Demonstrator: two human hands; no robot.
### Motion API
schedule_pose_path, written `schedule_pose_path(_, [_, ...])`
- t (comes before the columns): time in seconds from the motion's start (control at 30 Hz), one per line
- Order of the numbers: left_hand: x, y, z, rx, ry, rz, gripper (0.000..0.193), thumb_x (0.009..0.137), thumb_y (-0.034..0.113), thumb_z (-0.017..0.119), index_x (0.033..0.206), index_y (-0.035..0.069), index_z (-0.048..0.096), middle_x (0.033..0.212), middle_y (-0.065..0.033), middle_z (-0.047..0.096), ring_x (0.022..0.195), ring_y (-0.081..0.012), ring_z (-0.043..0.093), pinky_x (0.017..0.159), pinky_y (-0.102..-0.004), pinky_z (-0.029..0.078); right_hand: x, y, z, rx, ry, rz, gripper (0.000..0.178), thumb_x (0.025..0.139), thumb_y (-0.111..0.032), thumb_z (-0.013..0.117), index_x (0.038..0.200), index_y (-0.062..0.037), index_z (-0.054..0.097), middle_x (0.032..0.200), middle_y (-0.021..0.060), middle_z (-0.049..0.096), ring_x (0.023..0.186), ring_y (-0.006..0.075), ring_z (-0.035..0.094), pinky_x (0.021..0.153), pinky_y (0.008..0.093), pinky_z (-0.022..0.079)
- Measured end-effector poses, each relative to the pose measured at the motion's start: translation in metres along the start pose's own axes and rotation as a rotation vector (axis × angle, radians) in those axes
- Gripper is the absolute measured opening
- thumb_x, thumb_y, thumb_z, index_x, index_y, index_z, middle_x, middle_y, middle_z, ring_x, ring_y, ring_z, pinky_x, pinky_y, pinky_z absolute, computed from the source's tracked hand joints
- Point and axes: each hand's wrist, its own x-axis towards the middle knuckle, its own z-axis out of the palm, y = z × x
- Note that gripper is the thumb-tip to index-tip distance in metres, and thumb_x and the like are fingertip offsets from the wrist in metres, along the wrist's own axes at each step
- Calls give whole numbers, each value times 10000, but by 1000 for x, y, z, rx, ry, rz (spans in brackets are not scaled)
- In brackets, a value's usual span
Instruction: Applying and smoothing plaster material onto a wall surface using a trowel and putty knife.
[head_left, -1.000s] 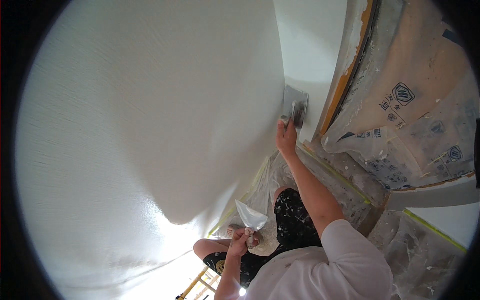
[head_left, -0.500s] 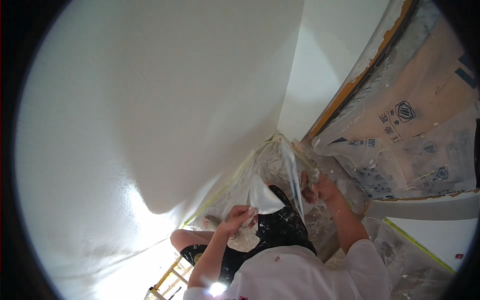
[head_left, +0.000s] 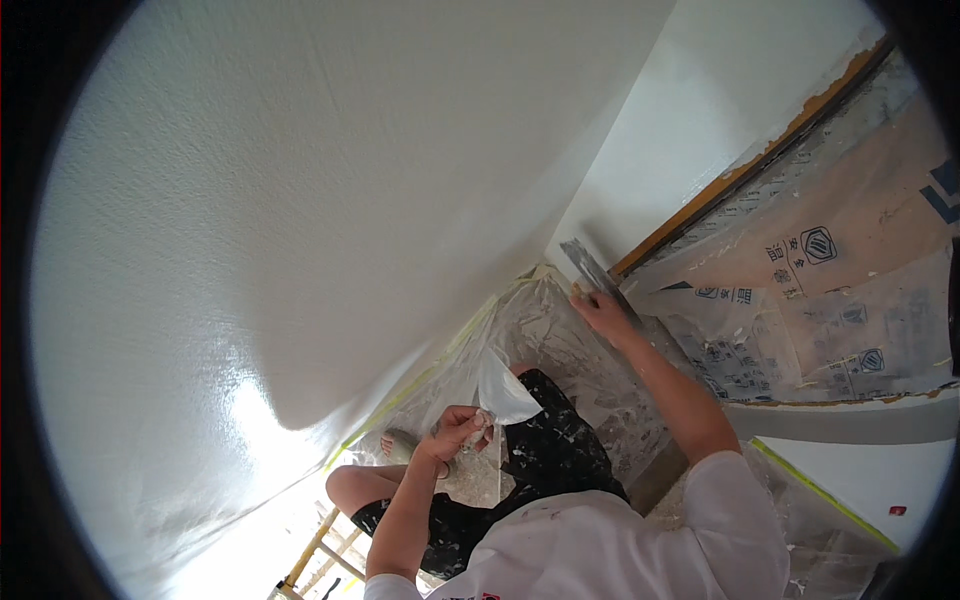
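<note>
Head view | left hand (head_left: 460, 432) grips silver triangular metal scraper (head_left: 508, 390), likely kept handy | right hand (head_left: 605, 316) grips grey metal trowel (head_left: 587, 262)

Shorts (head_left: 562, 445) are white-speckled black; trowel (head_left: 588, 264) grey; shirt (head_left: 590, 550) white.

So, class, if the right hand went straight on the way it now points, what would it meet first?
Past the trowel it holds, the right hand would probably meet the narrower white wall, near its lower end, though depth is unclear in this single view.
</note>
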Motion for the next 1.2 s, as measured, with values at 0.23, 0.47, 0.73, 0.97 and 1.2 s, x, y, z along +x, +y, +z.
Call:
schedule_pose_path(0.23, [11,5,-16,77,-35,-67,407,875,397,644,899,-9,639,758,-86,635,606,-155,548,552,-282,434,70,25,-5,-407,262,-82,675,818,-597,596,1066,31,577,1023,176,619,942,296,606,825,378,466])
schedule_pose_path(0.47, [10,5,-27,18,-93,-37,383,897,372,621,899,-11,642,773,-85,637,631,-160,554,574,-286,440,43,-14,-15,-263,402,-182,894,821,-502,663,1396,85,310,1276,249,531,1150,267,551,978,343,404])
schedule_pose_path(0.73, [16,6,-40,15,-172,-40,353,910,341,612,918,-11,637,783,-89,642,648,-167,567,578,-298,455,-27,-128,-74,-302,441,-135,839,834,-470,670,1364,99,356,1230,209,565,1111,227,558,949,320,424])
schedule_pose_path(0.97, [13,14,-42,-3,-208,-38,313,926,293,597,936,-17,641,792,-74,630,670,-147,562,585,-275,449,-95,-237,-118,-92,422,-218,700,828,-421,705,1286,58,482,982,65,632,953,131,589,811,290,466])
schedule_pose_path(1.2, [4,15,-44,9,-203,19,302,928,281,595,932,-17,646,791,-70,629,674,-155,570,584,-284,457,-168,-342,-153,-24,438,-288,429,873,-357,672,1137,-32,581,901,15,610,801,130,617,673,235,481])
